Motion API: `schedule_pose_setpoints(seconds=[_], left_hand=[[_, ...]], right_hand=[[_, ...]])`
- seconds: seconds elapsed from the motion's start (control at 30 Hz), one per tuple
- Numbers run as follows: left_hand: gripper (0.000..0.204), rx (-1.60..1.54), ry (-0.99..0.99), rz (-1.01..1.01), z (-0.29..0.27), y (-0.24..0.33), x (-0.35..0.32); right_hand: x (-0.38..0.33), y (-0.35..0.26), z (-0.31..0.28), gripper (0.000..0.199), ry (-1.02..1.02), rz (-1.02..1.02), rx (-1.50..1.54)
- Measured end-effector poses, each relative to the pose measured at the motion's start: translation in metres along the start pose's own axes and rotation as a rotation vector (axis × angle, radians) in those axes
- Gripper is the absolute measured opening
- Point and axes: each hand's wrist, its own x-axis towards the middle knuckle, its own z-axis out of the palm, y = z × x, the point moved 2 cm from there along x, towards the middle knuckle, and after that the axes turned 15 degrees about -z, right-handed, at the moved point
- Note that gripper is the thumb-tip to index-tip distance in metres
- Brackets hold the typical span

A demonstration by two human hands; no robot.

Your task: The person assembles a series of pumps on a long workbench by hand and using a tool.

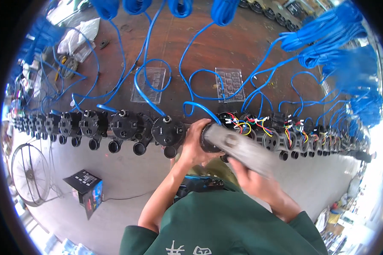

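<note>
A workshop with a grey concrete floor (pixel 127 170) lies below a long brown worktop (pixel 208 46), strewn with coiled blue cables (pixel 336 38) and lined along its near edge with a row of black pump housings (pixel 127 125). At the middle of that row, the left hand (pixel 194 142) wraps its fingers closed round one black housing (pixel 208 142). It looks rigid, dense and fairly heavy, best gripped round the barrel, clear of its thin coloured wires (pixel 242 125). The right hand (pixel 249 178) grips a motion-blurred grey tool (pixel 242 148) pressed against the housing's face.
</note>
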Motion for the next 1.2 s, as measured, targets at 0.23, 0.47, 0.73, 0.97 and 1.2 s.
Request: schedule_pose_setpoints(seconds=[0.23,0.47,0.73,0.97,1.2], left_hand=[[0.105,-0.066,0.079,0.043,-0.008,0.004,-0.001],[0.106,-0.079,0.059,0.046,-0.007,0.009,0.005],[0.104,-0.081,0.063,0.026,-0.016,0.013,0.001],[0.105,-0.065,0.040,0.017,-0.012,0.006,-0.003],[0.105,-0.084,0.011,-0.007,-0.004,0.003,0.002]], right_hand=[[0.011,0.003,-0.002,0.025,-0.176,0.328,0.111],[-0.050,0.060,0.008,0.032,-0.106,0.214,-0.371],[-0.013,-0.005,-0.024,0.020,0.033,0.228,0.012],[0.002,0.032,0.030,0.035,-0.237,0.394,0.049],[-0.030,0.010,-0.015,0.032,0.122,0.415,0.257]])
